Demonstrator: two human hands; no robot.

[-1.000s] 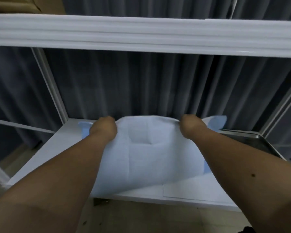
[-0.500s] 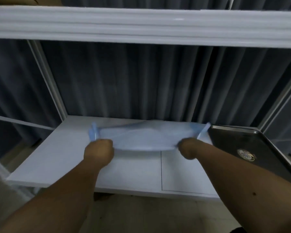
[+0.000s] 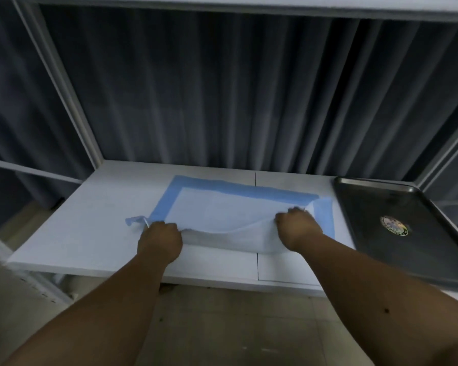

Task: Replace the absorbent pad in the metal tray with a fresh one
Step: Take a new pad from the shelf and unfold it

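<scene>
Both hands, left (image 3: 160,240) and right (image 3: 296,228), grip the pad's (image 3: 222,210) near edge at centre frame; tray (image 3: 376,207) right, its round sticker (image 3: 394,225) unreadable.

The place looks like a plain indoor storage or work corner: a white shelf unit (image 3: 132,233) with metal uprights stands before dark pleated curtains (image 3: 222,88), above a bare tiled floor (image 3: 236,326). What kind of building stays unclear.

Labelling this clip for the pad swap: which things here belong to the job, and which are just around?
In the job:
absorbent pad
metal tray
left hand
right hand

Just around:
white shelf
grey curtain
</scene>
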